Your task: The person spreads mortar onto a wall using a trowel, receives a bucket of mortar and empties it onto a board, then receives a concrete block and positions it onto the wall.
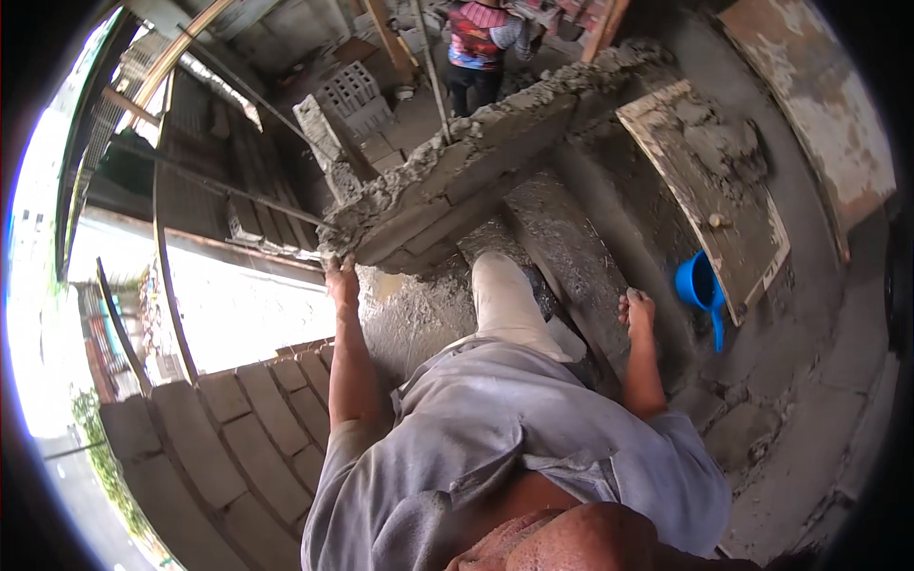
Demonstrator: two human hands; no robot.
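Note:
My left hand [342,282] reaches forward to the near left end of a low block wall [457,205], whose top carries rough wet mortar. Its fingertips point up at the wall's end with a gap beside the thumb; whether they press on it I cannot tell. My right hand [637,310] hangs low at my right side, fingers curled in, with nothing visible in them. It is nearest a grey cement ledge [657,319]. Between my hands, one light trouser leg [502,290] is forward over wet, grey concrete steps [547,257].
On the right, a mortar board [743,224] bears a heap of mortar [719,138], beside a blue dipper [700,283]. A block wall [228,438] is at left, next to a bright opening. Beyond the low wall stand a person [476,43] and hollow blocks [354,98]. Thin rods rise from the wall.

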